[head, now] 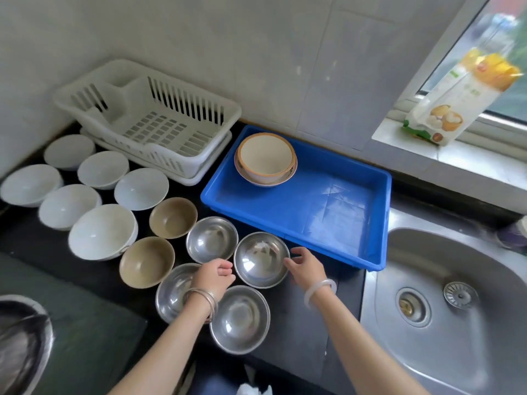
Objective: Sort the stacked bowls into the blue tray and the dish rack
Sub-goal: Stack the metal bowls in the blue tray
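Nearest the camera, a steel bowl (240,319) sits on the dark counter (299,332), just behind the wrists. A second steel bowl (174,292) lies under the left forearm, partly hidden.

The left hand (214,276) is loosely curled, fingers (226,269) drawn together, tips just beside the left rim of a third steel bowl (261,259); contact cannot be confirmed. The right hand (306,266) has its fingers (291,259) slightly spread, tips at the right rim of the same bowl, apparently touching. The bowl rests on the counter between both hands, not lifted.

Left of the left fingers: two tan bowls (147,262) and (173,217). Just beyond those fingers, a fourth steel bowl (212,238). Further left, six white bowls (102,230) stand singly.

Right of the right fingers: the steel sink (445,309).

Beyond the right fingers, the blue tray (336,212) holds two nested cream bowls (265,158) in its far left corner. Beyond the left fingers, the white dish rack (154,121) stands against the wall, no bowls in it. A food packet (462,101) leans on the window sill.
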`<state>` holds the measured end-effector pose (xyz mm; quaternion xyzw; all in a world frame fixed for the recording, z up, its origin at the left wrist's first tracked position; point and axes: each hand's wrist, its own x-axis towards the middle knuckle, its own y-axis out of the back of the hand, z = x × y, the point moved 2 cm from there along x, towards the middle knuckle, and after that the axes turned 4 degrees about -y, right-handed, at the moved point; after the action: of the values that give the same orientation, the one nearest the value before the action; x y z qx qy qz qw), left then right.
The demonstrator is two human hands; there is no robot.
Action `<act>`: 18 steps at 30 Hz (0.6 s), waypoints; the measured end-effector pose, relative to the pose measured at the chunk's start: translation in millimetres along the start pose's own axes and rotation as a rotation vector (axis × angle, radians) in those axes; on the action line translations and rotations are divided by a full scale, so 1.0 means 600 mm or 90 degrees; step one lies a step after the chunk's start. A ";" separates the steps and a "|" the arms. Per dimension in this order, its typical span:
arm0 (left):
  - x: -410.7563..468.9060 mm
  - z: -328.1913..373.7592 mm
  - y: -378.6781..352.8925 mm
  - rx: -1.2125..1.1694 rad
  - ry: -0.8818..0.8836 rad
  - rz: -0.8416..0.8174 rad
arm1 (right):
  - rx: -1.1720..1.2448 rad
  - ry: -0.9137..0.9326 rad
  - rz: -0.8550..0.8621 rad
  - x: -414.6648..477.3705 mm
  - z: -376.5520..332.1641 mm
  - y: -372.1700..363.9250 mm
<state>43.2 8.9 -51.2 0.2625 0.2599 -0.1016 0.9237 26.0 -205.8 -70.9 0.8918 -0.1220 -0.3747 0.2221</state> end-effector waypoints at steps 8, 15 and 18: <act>-0.002 -0.011 -0.018 0.128 -0.012 -0.088 | 0.115 -0.050 -0.014 0.000 0.026 -0.004; -0.001 -0.006 -0.035 0.165 -0.021 -0.065 | 0.139 -0.052 0.030 -0.016 0.078 0.037; -0.006 -0.002 -0.039 0.183 -0.025 -0.066 | 0.148 -0.056 0.041 -0.019 0.089 0.045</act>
<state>32.2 -9.9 -60.0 0.3762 0.2379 -0.1907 0.8750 -21.8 -241.5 -84.1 0.8899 -0.2032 -0.3892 0.1235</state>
